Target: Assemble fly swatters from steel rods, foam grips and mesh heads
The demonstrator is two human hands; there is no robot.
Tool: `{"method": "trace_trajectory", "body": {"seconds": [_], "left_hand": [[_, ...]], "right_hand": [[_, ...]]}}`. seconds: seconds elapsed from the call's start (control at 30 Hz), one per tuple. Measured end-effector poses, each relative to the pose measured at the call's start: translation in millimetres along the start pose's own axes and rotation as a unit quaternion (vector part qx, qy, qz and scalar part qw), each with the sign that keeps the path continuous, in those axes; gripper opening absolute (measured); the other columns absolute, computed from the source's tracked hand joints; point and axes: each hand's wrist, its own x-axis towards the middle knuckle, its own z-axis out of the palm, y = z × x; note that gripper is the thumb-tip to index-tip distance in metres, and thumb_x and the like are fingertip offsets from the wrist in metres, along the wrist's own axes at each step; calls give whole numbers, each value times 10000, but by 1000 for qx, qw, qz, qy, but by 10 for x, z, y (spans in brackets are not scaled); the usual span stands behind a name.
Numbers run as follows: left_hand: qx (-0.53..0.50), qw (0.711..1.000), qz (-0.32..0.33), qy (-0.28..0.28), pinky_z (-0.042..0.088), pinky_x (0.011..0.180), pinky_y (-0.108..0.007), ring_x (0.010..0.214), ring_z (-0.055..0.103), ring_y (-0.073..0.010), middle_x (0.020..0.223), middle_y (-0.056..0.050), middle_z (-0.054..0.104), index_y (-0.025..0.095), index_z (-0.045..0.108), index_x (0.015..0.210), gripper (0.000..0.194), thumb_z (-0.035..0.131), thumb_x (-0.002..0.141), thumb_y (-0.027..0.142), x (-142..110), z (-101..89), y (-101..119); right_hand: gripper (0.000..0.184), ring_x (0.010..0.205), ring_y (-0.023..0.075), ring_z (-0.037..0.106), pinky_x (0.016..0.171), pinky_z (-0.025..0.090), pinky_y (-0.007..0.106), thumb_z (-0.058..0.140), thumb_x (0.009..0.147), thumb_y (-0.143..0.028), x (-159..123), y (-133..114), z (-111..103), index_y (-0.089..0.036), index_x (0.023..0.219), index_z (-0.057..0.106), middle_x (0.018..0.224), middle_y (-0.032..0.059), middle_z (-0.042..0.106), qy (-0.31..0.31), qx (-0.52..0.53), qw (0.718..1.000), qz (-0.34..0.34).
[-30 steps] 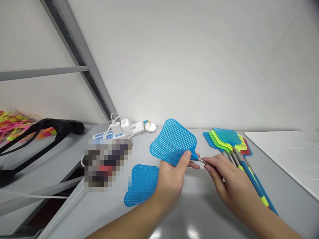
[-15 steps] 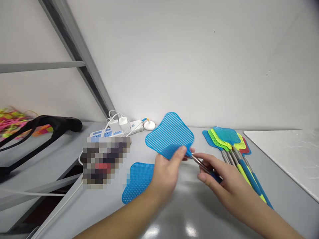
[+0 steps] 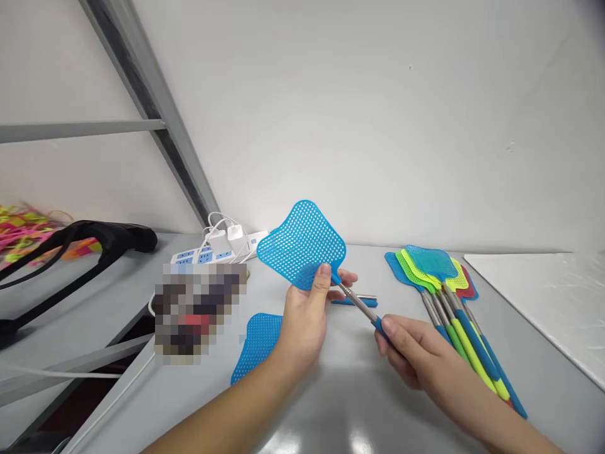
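Observation:
A blue fly swatter (image 3: 305, 243) with a perforated head is held tilted above the table, its metal rod slanting down to the right. My left hand (image 3: 307, 315) pinches the base of the head, thumb in front and fingers behind. Around the blue grip my right hand (image 3: 416, 353) is closed. Below, a second blue swatter head (image 3: 259, 340) lies on the table, partly covered by my left forearm. Behind my left fingers lies a blue handle with a metal rod (image 3: 357, 301).
Several stacked fly swatters (image 3: 432, 265) in blue, green, yellow and red lie at right. A white sheet (image 3: 534, 290) is beyond them. A power strip (image 3: 227, 252) with chargers stands at the back; a black strap-like object (image 3: 113, 243) and a metal frame (image 3: 161, 126) are at left.
The swatter has moved left and its head has turned, showing its holes more fully. My right hand has moved down the rod onto the grip. The handle on the table has come into view.

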Motion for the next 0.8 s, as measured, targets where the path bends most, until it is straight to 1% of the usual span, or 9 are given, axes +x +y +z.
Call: {"method": "trace_trajectory", "body": {"seconds": [0.1, 0.17, 0.27, 0.37, 0.47, 0.57, 0.67, 0.77, 0.8], "left_hand": [[-54, 996, -71, -27, 493, 794, -321, 896, 627, -175, 865, -31, 687, 203, 655, 866, 262, 591, 913, 453, 41, -29, -11], [-58, 989, -127, -51, 483, 788, -311, 937, 618, -180, 939, -47, 691, 198, 655, 859, 278, 584, 915, 461, 36, -40, -53], [4, 987, -141, -77, 468, 789, -304, 999, 613, -191, 1133, -74, 667, 216, 656, 1025, 287, 570, 921, 470, -37, -12, -120], [49, 992, -87, -72, 469, 765, -309, 925, 637, -187, 1160, -79, 643, 244, 565, 1205, 420, 622, 877, 500, -128, 47, -155], [28, 998, -56, -33, 479, 738, -312, 854, 637, -178, 1084, -74, 645, 228, 571, 1172, 430, 549, 899, 558, -150, 65, -159], [18, 999, -49, 12, 482, 735, -316, 814, 630, -180, 938, -68, 671, 191, 641, 987, 426, 447, 943, 567, -96, 25, -144], [51, 998, -25, 12, 486, 761, -315, 815, 629, -180, 873, -50, 683, 191, 656, 870, 348, 502, 943, 494, -41, -14, -116], [62, 997, -15, -35, 497, 793, -333, 880, 639, -201, 881, -56, 698, 195, 664, 856, 354, 471, 962, 473, -36, -16, -83], [62, 997, -18, -48, 499, 801, -339, 898, 642, -208, 885, -62, 703, 193, 665, 853, 368, 457, 967, 475, -42, -11, -71]], "right_hand": [[449, 422, 76, 146, 412, 135, 236, 422, 923, -618, 62, 33, 38, -211, 746, 490, 484, -100, 220, -62, 130, 990, 10], [432, 419, 76, 145, 410, 145, 231, 423, 928, -603, 89, 48, 38, -209, 776, 512, 479, -105, 216, -55, 127, 990, -9], [368, 490, 92, 328, 470, 262, 227, 462, 939, -541, 86, 44, 9, -200, 862, 579, 550, -62, 396, 50, -19, 995, -89], [253, 692, 142, 537, 601, 386, 247, 517, 938, -444, 65, 53, -30, -217, 979, 620, 784, 12, 621, 161, -191, 950, -187], [221, 748, 165, 606, 649, 429, 265, 511, 944, -393, 62, 100, -58, -230, 1038, 626, 898, 36, 687, 197, -274, 911, -239], [222, 680, 153, 591, 613, 408, 271, 492, 953, -384, 63, 133, -63, -232, 1038, 629, 890, 34, 694, 190, -316, 895, -253], [260, 666, 139, 544, 610, 377, 267, 468, 964, -421, 53, 102, -60, -228, 991, 640, 823, 19, 654, 148, -285, 921, -221], [401, 511, 100, 371, 506, 299, 246, 417, 964, -529, 54, 45, -84, -203, 897, 639, 578, -40, 450, 40, -112, 987, -106], [443, 463, 88, 277, 465, 254, 241, 401, 960, -561, 58, 31, -99, -194, 871, 632, 525, -65, 350, -8, -37, 998, -59]]}}
